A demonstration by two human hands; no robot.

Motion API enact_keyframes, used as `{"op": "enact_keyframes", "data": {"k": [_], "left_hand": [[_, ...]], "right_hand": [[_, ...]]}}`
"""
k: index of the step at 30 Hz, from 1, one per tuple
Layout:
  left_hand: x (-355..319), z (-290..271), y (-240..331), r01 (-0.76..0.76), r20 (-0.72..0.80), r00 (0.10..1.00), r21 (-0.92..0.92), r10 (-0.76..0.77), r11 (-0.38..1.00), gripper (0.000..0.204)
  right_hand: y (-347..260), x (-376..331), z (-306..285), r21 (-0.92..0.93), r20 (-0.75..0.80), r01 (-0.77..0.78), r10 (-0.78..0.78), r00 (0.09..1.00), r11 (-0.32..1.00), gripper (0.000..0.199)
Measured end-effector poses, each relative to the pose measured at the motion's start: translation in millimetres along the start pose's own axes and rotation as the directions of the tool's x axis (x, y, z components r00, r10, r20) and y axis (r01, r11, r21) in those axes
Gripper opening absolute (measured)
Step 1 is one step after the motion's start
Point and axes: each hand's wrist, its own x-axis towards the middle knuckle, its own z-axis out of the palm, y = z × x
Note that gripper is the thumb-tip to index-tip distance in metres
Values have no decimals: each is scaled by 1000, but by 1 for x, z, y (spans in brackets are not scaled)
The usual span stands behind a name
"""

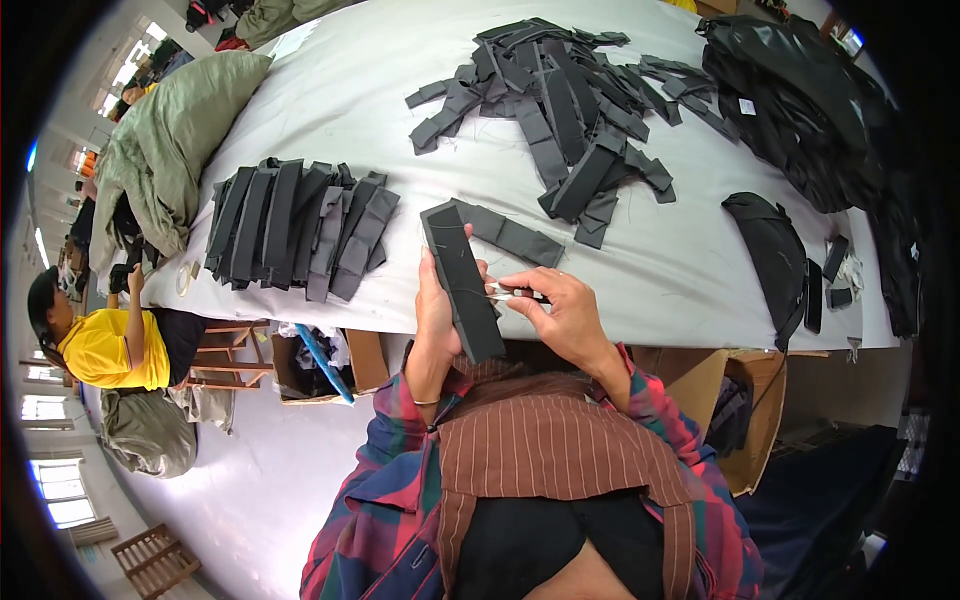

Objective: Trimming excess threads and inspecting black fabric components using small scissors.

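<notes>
My left hand (436,312) is closed around a black fabric strip (466,285), a stiff folded piece tilted upright at the table's near edge. Loose threads stick out from its face and side. My right hand (568,312) pinches small thread snips (526,294) with a dark handle; their metal tips are at the strip's right edge, by a thread. Whether the blades are closed is too small to tell. Just beyond my hands, another dark strip (512,236) lies flat on the white table cloth (420,300).
A row of stacked strips (290,228) sits left; a loose heap of strips (565,95) lies far ahead. Black bags (800,110), a black pouch (765,260) and a phone (814,297) are right. Cardboard boxes (760,430) stand below the table. A person in yellow (110,345) works left.
</notes>
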Motion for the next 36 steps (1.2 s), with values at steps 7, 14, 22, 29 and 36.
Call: {"op": "enact_keyframes", "data": {"k": [7, 14, 22, 29, 36], "left_hand": [[-11, 22, -4, 183, -144, 975, 80, -170, 980, 70], [-13, 23, -19, 231, 54, 972, -70, -228, 970, 66], [-17, 28, -17, 241, 96, 966, -4, -239, 971, 63], [-25, 26, -13, 261, 139, 921, 471, -363, 843, 51], [-24, 37, 21, 392, 407, 825, 89, -393, 916, 58]], "right_hand": [[0, 6, -1, -247, -121, 69, -101, 988, 967, 20], [3, 7, 5, -339, -305, 88, -198, 932, 937, 16], [13, 8, -6, 185, -298, -214, 262, 918, 959, 20], [7, 26, -30, 89, -179, -88, 102, 979, 992, 35], [26, 17, -36, 716, 65, -349, 439, 896, 605, 11]]}}
